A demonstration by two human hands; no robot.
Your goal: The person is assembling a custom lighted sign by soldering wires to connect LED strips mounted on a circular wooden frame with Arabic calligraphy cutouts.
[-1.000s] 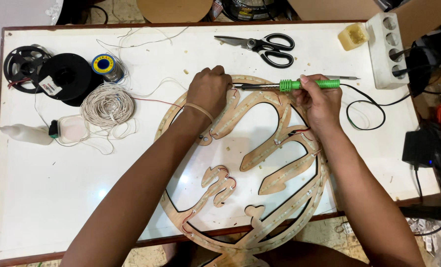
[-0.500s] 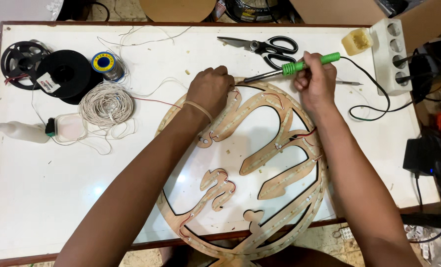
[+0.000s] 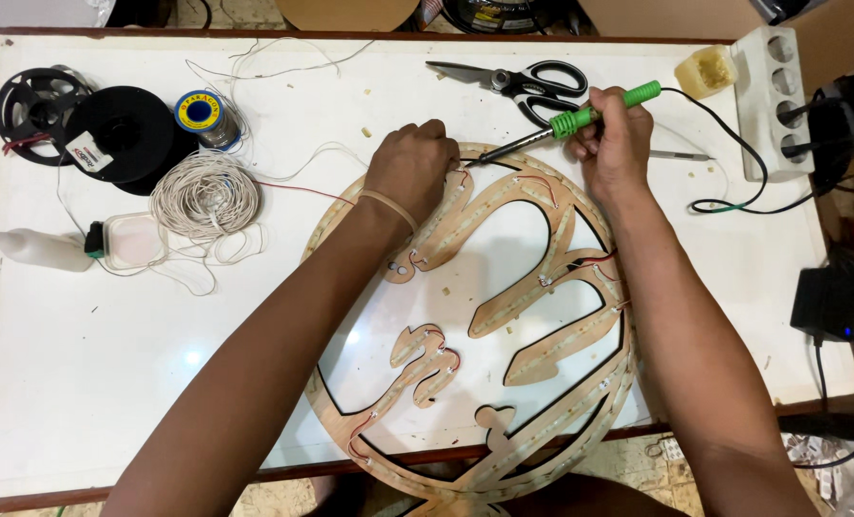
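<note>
My right hand (image 3: 618,144) sits in the upper right of the frame, its grip clenched around the green handle of a soldering iron (image 3: 566,124), which slants down and to the left so that its dark metal tip reaches the top rim of the round wooden cutout panel (image 3: 561,345). My left hand (image 3: 413,168) rests knuckles up just left of that tip, in the upper middle of the frame, pressed on the panel's top edge; its fingers are curled under, and I cannot tell whether the grip pinches anything there. The iron's tip lies between my two hands, very close to the left fingertips. The panel fills the middle and lower right of the frame on the white table (image 3: 111,383), its lower edge hanging past the table's near side; pale strips and thin red wires run along its curved bands. Above the iron, at the top of the frame, lie black-handled scissors (image 3: 528,81). A black cord runs from the iron's handle toward the white power strip (image 3: 772,96) at the upper right, beside a small yellowish block (image 3: 705,69). In the upper left are a coil of pale wire (image 3: 205,196), a black spool (image 3: 121,134), a small blue and yellow reel (image 3: 200,113), and a white squeeze bottle (image 3: 34,249) at the left edge.
</note>
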